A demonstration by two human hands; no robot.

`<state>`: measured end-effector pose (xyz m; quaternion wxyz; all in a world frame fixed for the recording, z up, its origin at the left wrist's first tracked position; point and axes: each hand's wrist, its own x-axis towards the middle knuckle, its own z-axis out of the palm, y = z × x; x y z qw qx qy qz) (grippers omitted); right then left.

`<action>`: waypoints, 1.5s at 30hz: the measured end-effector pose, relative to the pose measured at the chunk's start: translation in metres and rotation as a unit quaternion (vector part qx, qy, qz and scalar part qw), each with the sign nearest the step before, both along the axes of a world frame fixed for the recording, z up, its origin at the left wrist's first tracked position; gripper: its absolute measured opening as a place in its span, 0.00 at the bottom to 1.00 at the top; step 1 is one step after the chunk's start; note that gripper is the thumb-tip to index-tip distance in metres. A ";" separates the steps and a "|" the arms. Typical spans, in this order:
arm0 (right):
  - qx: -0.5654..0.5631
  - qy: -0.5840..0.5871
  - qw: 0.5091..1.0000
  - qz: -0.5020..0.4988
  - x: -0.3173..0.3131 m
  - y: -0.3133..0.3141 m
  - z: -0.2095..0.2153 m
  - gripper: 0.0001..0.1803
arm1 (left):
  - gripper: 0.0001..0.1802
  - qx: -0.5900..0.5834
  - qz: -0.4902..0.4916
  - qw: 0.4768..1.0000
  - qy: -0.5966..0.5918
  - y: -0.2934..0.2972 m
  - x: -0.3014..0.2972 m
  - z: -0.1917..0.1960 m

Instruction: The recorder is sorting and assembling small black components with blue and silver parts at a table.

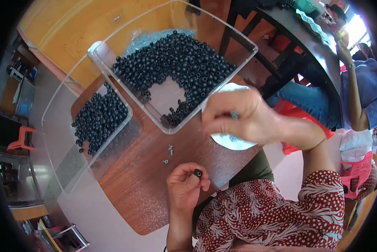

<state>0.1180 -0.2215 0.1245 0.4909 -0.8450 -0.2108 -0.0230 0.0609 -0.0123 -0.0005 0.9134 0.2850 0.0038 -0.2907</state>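
My left hand [183, 187], near the front edge of the wooden table, pinches a small black hollow cylinder [198, 173] between thumb and fingers. Its round open end points up. Over a white plate [239, 144] hovers my right hand [245, 119], fingers curled in and blurred at the tips. What those tips hold, if anything, cannot be made out. Small metal pieces [233, 114] show between its fingers and thumb; whether they sit in the hand or on the plate behind is unclear. A few more loose metal pieces [170, 149] lie on the tabletop.
A clear plastic bin [170, 131] full of black cylinders [171, 59] stands beyond my hands. To its left, another clear bin [56, 168] holds more cylinders [99, 119]. At right are a dark table [318, 50], a seated person [360, 88] and a pink chair [358, 170].
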 end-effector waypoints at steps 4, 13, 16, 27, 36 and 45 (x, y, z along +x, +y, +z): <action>-0.058 -0.002 0.997 -0.050 0.062 -0.004 0.020 0.06 | 0.12 -0.003 0.000 1.000 0.003 -0.003 0.007 0.000; -0.328 0.007 0.931 0.160 0.161 -0.001 -0.051 0.04 | 0.10 0.009 -0.063 0.998 -0.001 -0.011 0.016 -0.015; -0.414 -0.033 0.875 0.247 0.171 0.015 -0.064 0.03 | 0.11 0.030 -0.048 0.998 -0.002 -0.010 0.019 -0.015; -0.494 -0.047 0.799 0.341 0.163 0.034 -0.085 0.06 | 0.12 0.013 -0.044 0.998 0.045 -0.009 0.020 -0.015; -0.468 -0.092 0.833 0.278 0.167 0.022 -0.087 0.03 | 0.13 0.044 -0.022 0.999 0.015 -0.009 0.018 -0.017; -0.510 -0.073 0.810 0.281 0.176 0.022 -0.072 0.05 | 0.14 0.046 -0.022 0.999 0.004 -0.007 0.018 -0.018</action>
